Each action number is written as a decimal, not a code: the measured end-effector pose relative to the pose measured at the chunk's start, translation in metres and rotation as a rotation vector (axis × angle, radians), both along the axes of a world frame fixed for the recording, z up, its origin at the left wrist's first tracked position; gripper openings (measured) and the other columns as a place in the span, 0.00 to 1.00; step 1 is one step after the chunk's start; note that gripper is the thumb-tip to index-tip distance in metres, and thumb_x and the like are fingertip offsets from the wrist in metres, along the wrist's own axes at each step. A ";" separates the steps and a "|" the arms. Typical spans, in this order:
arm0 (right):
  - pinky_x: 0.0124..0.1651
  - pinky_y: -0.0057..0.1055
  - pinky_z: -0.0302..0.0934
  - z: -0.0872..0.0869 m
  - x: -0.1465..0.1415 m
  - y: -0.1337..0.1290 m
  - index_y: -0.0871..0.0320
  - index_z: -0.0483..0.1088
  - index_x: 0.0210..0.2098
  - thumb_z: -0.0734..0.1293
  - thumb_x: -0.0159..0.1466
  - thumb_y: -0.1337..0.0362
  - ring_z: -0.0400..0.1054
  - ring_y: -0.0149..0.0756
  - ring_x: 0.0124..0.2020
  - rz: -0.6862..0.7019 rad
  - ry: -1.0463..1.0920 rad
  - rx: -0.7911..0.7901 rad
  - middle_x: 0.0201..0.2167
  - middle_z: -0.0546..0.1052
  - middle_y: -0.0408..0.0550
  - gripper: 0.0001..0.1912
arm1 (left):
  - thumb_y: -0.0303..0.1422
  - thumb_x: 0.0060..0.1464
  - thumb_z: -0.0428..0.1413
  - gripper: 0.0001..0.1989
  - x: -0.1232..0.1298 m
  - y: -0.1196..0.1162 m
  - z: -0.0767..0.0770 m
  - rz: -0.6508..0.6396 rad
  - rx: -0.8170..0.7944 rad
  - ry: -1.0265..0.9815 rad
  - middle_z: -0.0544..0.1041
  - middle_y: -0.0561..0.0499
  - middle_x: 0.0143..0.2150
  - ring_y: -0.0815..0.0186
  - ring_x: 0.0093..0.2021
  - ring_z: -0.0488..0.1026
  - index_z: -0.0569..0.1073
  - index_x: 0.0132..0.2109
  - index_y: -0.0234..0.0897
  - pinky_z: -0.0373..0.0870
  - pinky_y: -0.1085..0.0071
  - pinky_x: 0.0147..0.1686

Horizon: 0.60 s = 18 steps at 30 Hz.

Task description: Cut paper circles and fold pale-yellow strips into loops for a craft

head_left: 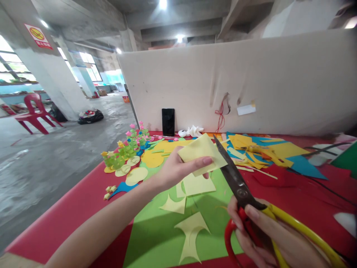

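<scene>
My left hand (181,163) pinches a pale yellow sheet of paper (202,150) between thumb and fingers, above the table. In my right hand (259,227) is a large pair of scissors (241,191) with dark blades and red and yellow handles. The blades point up and away, and they meet the sheet's right corner; whether the paper lies between them I cannot tell. Below, pale yellow offcuts with curved edges (192,232) lie on a green sheet (156,238). Another pale yellow piece (199,185) rests under my left hand.
Paper flowers (115,160) and cut yellow discs (136,175) lie at the left. A black phone (168,122) leans on the white board (189,85). At the right, a yellow glue gun (267,154) with a cable lies among paper scraps on the red table (64,219).
</scene>
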State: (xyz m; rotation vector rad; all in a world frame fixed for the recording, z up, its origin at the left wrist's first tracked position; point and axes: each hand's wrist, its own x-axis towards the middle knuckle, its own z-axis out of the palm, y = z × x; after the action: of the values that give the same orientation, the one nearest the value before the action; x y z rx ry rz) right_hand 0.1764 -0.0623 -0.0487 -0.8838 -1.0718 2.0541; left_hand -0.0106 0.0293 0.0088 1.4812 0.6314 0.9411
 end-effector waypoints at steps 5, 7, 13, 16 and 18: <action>0.14 0.19 0.50 0.013 0.002 -0.003 0.55 0.67 0.33 0.61 0.58 0.46 0.53 0.25 0.13 0.024 0.040 0.080 0.19 0.75 0.49 0.18 | 0.41 0.48 0.59 0.15 0.000 0.002 -0.002 0.010 -0.004 -0.005 0.74 0.48 0.20 0.71 0.21 0.69 0.76 0.26 0.31 0.63 0.77 0.21; 0.14 0.20 0.51 0.019 0.002 -0.003 0.56 0.67 0.34 0.62 0.57 0.47 0.57 0.27 0.15 0.044 0.059 0.111 0.18 0.74 0.48 0.18 | 0.41 0.48 0.59 0.15 -0.001 0.001 -0.002 -0.005 -0.003 -0.008 0.74 0.48 0.20 0.70 0.21 0.70 0.76 0.26 0.31 0.63 0.77 0.22; 0.13 0.20 0.50 0.026 0.001 -0.001 0.57 0.67 0.36 0.62 0.58 0.48 0.56 0.27 0.14 0.066 0.082 0.139 0.20 0.76 0.50 0.18 | 0.39 0.47 0.60 0.12 -0.001 -0.002 0.000 -0.070 -0.007 -0.029 0.74 0.50 0.21 0.72 0.21 0.71 0.76 0.28 0.32 0.65 0.79 0.20; 0.14 0.20 0.51 0.026 0.001 -0.002 0.56 0.68 0.35 0.62 0.58 0.48 0.56 0.27 0.14 0.055 0.084 0.149 0.21 0.76 0.50 0.17 | 0.36 0.48 0.60 0.10 0.000 -0.004 0.001 -0.115 -0.019 -0.044 0.74 0.50 0.21 0.72 0.20 0.70 0.75 0.30 0.32 0.65 0.80 0.19; 0.13 0.19 0.50 0.024 0.000 -0.002 0.56 0.68 0.33 0.62 0.58 0.48 0.55 0.27 0.13 0.030 0.086 0.147 0.19 0.76 0.49 0.17 | 0.35 0.48 0.60 0.10 0.001 -0.005 0.002 -0.124 -0.019 -0.050 0.74 0.50 0.21 0.73 0.19 0.70 0.75 0.30 0.31 0.64 0.80 0.19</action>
State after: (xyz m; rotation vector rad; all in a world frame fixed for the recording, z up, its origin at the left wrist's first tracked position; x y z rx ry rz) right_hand 0.1760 -0.0645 -0.0248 -0.7034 -1.1782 1.9904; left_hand -0.0097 0.0243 0.0106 1.4587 0.5055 0.8712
